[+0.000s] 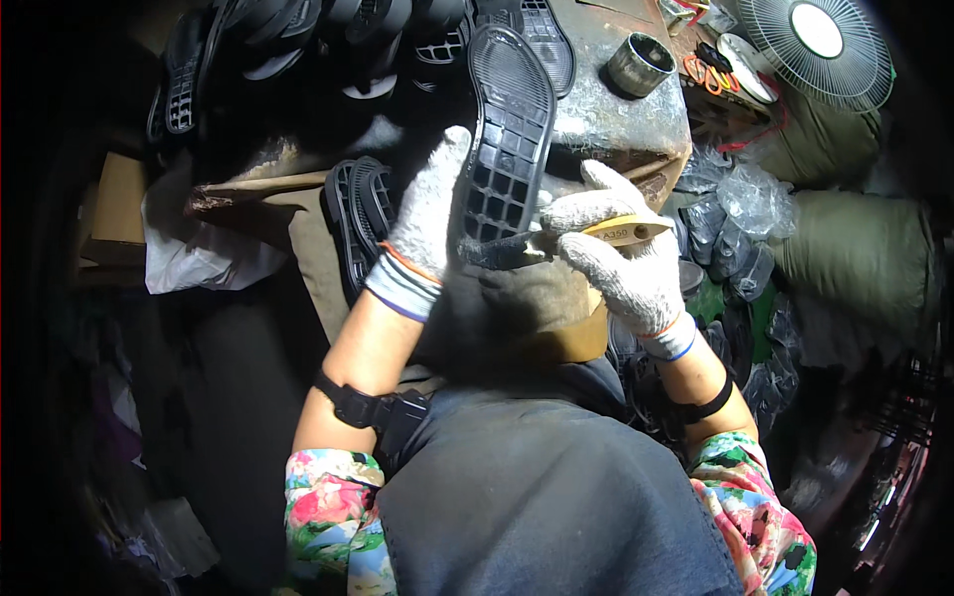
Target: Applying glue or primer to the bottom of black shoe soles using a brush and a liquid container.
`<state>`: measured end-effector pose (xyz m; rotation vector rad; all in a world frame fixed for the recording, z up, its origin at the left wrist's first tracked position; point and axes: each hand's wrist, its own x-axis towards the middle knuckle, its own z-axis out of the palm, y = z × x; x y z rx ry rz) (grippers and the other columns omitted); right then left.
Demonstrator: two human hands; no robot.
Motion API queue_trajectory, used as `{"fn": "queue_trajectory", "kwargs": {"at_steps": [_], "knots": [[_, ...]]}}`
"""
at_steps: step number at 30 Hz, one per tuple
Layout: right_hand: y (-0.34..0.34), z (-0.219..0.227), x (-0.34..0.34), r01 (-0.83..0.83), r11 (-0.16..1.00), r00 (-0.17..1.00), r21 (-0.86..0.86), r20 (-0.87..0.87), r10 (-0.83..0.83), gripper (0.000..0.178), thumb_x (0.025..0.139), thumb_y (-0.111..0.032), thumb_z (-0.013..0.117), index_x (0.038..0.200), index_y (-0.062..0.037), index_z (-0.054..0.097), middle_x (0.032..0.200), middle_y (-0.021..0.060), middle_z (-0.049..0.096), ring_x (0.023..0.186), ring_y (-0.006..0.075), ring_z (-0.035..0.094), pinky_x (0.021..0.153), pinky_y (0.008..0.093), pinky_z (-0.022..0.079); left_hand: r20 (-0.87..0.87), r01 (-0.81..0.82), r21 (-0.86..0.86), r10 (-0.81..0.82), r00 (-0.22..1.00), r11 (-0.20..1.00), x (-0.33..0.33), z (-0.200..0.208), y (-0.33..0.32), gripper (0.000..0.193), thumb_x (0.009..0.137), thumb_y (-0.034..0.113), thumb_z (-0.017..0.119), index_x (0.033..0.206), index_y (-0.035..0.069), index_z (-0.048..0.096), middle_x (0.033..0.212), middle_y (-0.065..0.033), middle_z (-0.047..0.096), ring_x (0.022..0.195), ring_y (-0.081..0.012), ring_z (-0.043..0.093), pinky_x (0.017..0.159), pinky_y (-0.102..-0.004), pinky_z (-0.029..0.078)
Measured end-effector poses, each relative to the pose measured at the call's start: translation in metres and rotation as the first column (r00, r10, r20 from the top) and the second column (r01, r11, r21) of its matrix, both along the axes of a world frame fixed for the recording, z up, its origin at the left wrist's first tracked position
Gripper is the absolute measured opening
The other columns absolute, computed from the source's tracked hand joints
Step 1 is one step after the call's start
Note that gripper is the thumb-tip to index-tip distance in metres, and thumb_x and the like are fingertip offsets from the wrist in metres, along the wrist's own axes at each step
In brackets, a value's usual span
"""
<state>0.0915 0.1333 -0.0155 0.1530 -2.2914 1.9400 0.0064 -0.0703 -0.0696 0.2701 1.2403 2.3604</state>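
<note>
My left hand (429, 214), in a white knitted glove, is closed on the left edge of a black rubber shoe sole (512, 119). The sole stands tilted up, its hollow gridded side facing me. Gripped in my gloved right hand (631, 273) is a flat paintbrush (618, 231) with a yellow handle. Its dark bristle end lies across the lower end of the sole and seems to touch it. The fingers of my left hand behind the sole are hidden.
More black soles (358, 223) rest against the worn workbench (596, 129) and along its far side. A metal cup (641, 66) stands on it. Orange-handled scissors (708, 74), a fan (817, 35), plastic-wrapped items (735, 223) and green sacks (855, 253) are right; a cardboard box (116, 204) is left.
</note>
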Motion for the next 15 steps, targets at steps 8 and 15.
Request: {"fn": "queue_trajectory", "kwargs": {"at_steps": [8, 15], "knots": [[0.019, 0.031, -0.036, -0.04, 0.797, 0.931, 0.602, -0.268, 0.249, 0.021, 0.082, -0.015, 0.083, 0.102, -0.0127, 0.079, 0.098, 0.0009, 0.078, 0.1, 0.0216, 0.072, 0.116, 0.0476, 0.038, -0.351, 0.067, -0.317, -0.182, 0.918, 0.946, -0.009, 0.001, -0.031, 0.048, 0.114, 0.024, 0.039, 0.154, -0.003, 0.04, 0.15, -0.011, 0.056, 0.138, -0.0161, 0.052, 0.121, -0.0309, 0.037], [0.07, 0.008, -0.086, 0.289, 0.668, 0.843, 0.685, -0.513, 0.162, 0.013, 0.078, -0.019, 0.083, 0.088, -0.0119, 0.082, 0.084, 0.0071, 0.076, 0.08, 0.0287, 0.069, 0.078, 0.0387, 0.053, 0.208, 0.431, 0.123, -0.448, 0.869, 0.894, -0.008, -0.006, -0.028, 0.05, 0.111, 0.04, 0.042, 0.148, 0.008, 0.047, 0.137, -0.0255, 0.062, 0.104, -0.0462, 0.071, 0.076, -0.0596, 0.064]]}}
